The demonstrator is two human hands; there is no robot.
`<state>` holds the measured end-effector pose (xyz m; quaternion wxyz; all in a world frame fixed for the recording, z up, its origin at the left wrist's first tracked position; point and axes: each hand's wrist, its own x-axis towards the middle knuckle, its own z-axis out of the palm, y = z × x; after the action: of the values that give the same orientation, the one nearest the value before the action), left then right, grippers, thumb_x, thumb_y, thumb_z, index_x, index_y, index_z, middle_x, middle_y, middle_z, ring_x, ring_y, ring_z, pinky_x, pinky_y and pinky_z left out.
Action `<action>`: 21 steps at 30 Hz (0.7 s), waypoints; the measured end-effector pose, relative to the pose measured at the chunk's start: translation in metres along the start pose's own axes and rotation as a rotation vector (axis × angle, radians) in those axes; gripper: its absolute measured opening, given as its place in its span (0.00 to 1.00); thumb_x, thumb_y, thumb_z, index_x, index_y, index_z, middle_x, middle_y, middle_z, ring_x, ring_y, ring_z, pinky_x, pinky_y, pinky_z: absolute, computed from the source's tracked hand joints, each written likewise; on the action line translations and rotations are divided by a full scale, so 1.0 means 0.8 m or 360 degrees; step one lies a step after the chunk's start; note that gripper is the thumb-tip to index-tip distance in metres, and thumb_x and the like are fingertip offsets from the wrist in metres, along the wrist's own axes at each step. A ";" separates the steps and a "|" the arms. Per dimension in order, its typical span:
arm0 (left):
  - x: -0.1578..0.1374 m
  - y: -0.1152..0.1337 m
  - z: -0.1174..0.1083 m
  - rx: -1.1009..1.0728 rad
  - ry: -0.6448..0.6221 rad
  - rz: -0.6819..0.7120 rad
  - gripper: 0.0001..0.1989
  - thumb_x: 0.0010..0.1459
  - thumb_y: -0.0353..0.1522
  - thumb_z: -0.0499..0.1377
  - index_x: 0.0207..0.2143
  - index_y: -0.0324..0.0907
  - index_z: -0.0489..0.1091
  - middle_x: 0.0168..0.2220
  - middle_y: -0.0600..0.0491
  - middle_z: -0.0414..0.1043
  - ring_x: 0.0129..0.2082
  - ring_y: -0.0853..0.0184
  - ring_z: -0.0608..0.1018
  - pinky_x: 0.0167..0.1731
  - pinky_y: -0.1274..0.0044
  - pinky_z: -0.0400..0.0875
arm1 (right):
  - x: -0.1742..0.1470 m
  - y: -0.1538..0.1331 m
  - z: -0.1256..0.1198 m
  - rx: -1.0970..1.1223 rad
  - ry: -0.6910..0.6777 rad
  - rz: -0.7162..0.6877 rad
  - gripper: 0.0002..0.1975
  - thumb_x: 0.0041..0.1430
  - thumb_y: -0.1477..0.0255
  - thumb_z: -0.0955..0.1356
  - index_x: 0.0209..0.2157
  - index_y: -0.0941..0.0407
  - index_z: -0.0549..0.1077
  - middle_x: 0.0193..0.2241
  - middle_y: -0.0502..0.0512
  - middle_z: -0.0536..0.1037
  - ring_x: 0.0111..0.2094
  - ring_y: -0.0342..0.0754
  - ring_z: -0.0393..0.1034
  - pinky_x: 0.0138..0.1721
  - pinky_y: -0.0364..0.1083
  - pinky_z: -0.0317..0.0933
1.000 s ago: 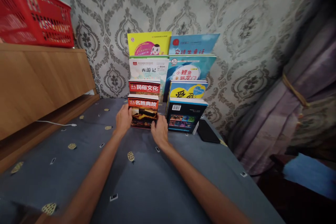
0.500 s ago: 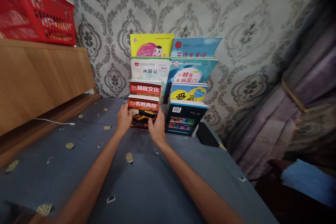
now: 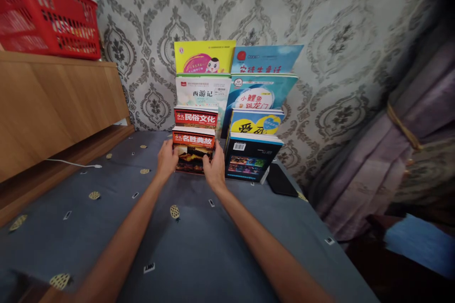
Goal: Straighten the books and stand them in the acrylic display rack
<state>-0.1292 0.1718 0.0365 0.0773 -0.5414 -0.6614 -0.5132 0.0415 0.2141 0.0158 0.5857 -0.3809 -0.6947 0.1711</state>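
Note:
A small red-and-dark book [image 3: 193,155] stands upright at the front of the left row of books. My left hand [image 3: 167,158] grips its left edge, and my right hand [image 3: 215,166] grips its right edge, thumbs toward the cover. Behind it rise another red book [image 3: 196,117], a white book [image 3: 202,92] and a yellow book [image 3: 204,57]. Beside my right hand stands a dark book [image 3: 250,158] with a barcode, fronting the right row. A yellow-and-blue book [image 3: 256,122], a teal book [image 3: 263,90] and a blue book [image 3: 268,57] stand behind that one.
A black phone-like slab [image 3: 281,180] lies right of the books on the grey patterned cloth [image 3: 192,255]. At left, a red basket [image 3: 67,23] sits on a wooden cabinet [image 3: 64,109], with a white cable [image 3: 74,164] below. A tied curtain [image 3: 369,175] hangs at right.
My right thumb has shifted slightly, uncovering more of the front book's cover. Both hands stay at that book's sides. The view has moved a little.

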 end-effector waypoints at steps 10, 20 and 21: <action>0.006 -0.013 0.004 -0.0151 0.0004 -0.0034 0.10 0.54 0.30 0.54 0.37 0.41 0.72 0.35 0.49 0.69 0.39 0.58 0.73 0.46 0.64 0.71 | 0.018 0.009 -0.012 0.0111 -0.0109 -0.0028 0.33 0.54 0.73 0.64 0.63 0.59 0.64 0.58 0.64 0.74 0.55 0.59 0.68 0.58 0.60 0.61; 0.003 -0.008 0.011 -0.0236 0.0052 -0.0069 0.09 0.53 0.29 0.55 0.37 0.42 0.73 0.35 0.50 0.68 0.38 0.59 0.74 0.45 0.66 0.73 | 0.013 0.011 -0.008 0.0120 -0.0070 -0.0017 0.34 0.55 0.74 0.63 0.65 0.58 0.63 0.55 0.63 0.75 0.51 0.59 0.68 0.54 0.60 0.64; 0.002 -0.008 0.012 -0.0240 0.0054 -0.0073 0.09 0.53 0.30 0.56 0.37 0.42 0.73 0.35 0.50 0.68 0.38 0.59 0.74 0.45 0.66 0.73 | 0.013 0.012 -0.008 0.0118 -0.0066 -0.0019 0.34 0.55 0.74 0.64 0.65 0.57 0.62 0.55 0.62 0.75 0.51 0.59 0.68 0.54 0.59 0.64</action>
<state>-0.1306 0.1809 0.0298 0.0358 -0.5217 -0.6318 -0.5722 0.0501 0.2265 0.0183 0.5860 -0.3511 -0.7020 0.2011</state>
